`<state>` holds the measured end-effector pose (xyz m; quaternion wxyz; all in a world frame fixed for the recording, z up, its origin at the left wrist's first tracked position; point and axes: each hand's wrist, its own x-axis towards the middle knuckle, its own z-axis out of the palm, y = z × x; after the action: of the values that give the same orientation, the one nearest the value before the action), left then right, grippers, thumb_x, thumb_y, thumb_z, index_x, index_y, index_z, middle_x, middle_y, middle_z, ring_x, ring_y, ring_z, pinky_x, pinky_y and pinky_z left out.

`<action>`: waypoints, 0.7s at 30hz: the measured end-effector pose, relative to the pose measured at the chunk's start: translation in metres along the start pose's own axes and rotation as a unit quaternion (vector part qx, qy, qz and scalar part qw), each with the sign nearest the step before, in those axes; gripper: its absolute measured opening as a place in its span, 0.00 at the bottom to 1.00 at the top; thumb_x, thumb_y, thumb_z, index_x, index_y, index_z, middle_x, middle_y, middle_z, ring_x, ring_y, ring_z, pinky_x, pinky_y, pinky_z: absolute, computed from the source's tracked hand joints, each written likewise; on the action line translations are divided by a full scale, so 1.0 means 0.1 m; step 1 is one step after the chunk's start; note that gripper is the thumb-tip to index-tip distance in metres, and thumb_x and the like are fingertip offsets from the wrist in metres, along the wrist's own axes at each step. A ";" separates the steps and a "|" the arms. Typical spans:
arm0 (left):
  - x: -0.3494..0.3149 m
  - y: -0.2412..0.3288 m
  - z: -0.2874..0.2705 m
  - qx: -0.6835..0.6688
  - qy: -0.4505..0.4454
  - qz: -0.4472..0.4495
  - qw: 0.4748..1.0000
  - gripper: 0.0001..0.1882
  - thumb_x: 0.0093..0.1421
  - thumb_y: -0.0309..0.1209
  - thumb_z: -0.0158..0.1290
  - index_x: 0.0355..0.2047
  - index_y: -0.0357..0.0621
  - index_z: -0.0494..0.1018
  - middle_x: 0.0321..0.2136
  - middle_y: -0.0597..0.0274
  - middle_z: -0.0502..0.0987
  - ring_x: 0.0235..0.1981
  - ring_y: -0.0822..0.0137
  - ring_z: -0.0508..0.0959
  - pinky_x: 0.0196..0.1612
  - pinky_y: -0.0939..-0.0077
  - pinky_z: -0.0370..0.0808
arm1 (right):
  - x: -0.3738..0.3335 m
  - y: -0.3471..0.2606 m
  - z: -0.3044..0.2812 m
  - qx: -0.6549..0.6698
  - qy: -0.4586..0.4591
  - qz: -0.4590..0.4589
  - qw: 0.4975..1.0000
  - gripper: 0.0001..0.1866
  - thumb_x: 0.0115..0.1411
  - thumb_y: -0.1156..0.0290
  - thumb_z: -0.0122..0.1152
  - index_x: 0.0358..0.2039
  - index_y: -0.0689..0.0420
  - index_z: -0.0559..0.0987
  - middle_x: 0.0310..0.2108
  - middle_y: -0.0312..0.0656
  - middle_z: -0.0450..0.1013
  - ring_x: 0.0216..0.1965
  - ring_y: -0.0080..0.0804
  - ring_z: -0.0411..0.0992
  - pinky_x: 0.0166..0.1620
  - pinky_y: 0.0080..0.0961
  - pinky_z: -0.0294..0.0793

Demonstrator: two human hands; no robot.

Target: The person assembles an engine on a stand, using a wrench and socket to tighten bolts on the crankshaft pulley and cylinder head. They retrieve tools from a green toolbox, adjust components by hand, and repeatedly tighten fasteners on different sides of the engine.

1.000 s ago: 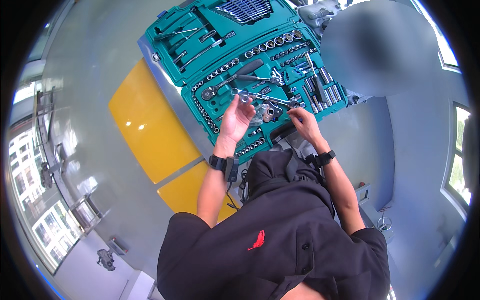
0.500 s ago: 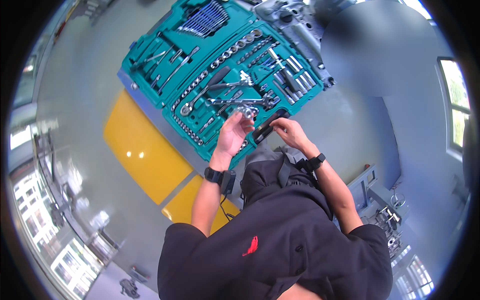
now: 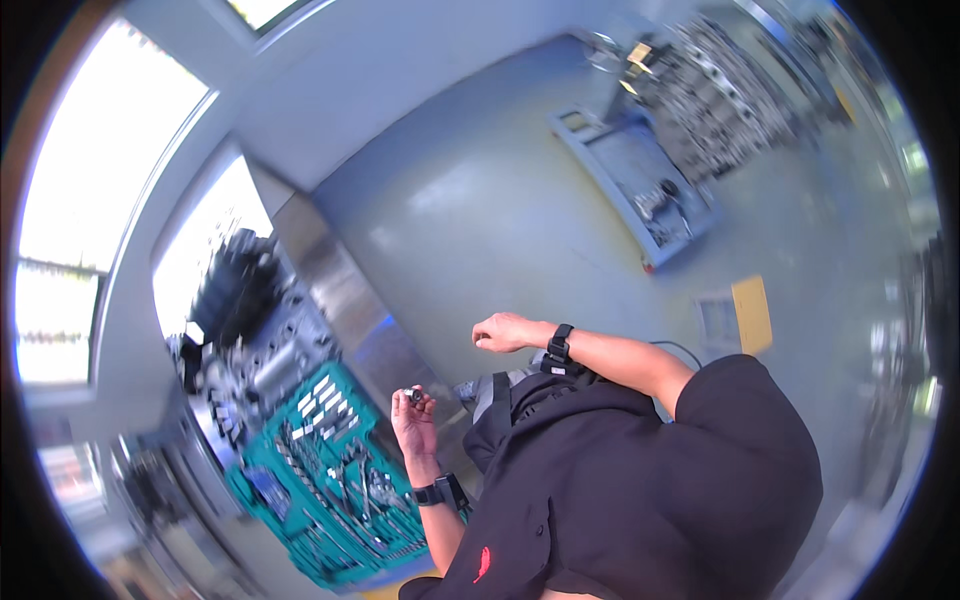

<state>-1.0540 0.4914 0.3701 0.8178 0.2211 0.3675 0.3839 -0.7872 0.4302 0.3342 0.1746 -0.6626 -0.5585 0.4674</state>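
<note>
Raised beside the tool case's near edge, my left hand (image 3: 416, 428) pinches a small shiny metal socket (image 3: 413, 396) between its fingertips. My right hand (image 3: 505, 333) hangs over the floor, away from the case, its fingers curled downward. Its palm is turned from view, so whatever it may hold is hidden. The green tool case (image 3: 300, 548) lies spread out at the lower left, with rows of sockets, ratchets and wrenches in its moulded slots. Motion blur softens the smaller tools.
Past the case sits a metal engine part (image 3: 285, 355) on a bench with a grey metal edge (image 3: 350, 290). A blue wheeled cart (image 3: 590, 160) stands at the far right, beside an engine block (image 3: 715, 100). A yellow panel (image 3: 752, 314) is farther right.
My view has swung to the right, so the case now appears at the lower left and the cart is in sight. The socket stays in my left hand; my right hand has left the case.
</note>
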 end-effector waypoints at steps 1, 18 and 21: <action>0.11 -0.11 0.22 0.029 -0.024 -0.034 0.999 0.12 0.61 0.33 0.47 0.43 0.42 0.67 0.34 0.57 0.75 0.30 0.67 0.77 0.34 0.77 0.77 | -0.17 0.22 -0.13 0.045 0.035 0.025 0.998 0.15 0.55 0.63 0.47 0.39 0.57 0.74 0.35 0.45 0.74 0.38 0.40 0.72 0.42 0.34 0.70; 1.25 -3.09 3.06 0.326 -0.262 -0.392 0.819 0.09 0.61 0.32 0.43 0.26 0.42 0.66 0.25 0.63 0.66 0.24 0.66 0.69 0.33 0.64 0.72 | -3.05 2.90 -0.29 0.452 0.446 0.234 0.736 0.15 0.59 0.60 0.48 0.37 0.59 0.74 0.27 0.37 0.74 0.29 0.24 0.72 0.34 0.22 0.71; 1.51 -3.69 3.50 0.338 -0.222 -0.490 0.772 0.07 0.60 0.31 0.43 0.27 0.43 0.64 0.18 0.67 0.63 0.20 0.70 0.66 0.25 0.74 0.65 | -3.49 3.25 -0.22 0.489 0.503 0.272 0.659 0.16 0.59 0.61 0.48 0.37 0.61 0.74 0.28 0.38 0.74 0.28 0.25 0.73 0.33 0.22 0.72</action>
<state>-0.5470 0.3595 0.2886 0.8264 0.3519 0.3406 -0.2776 -0.5606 0.0186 0.2489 0.5926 -0.7381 0.1289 0.2957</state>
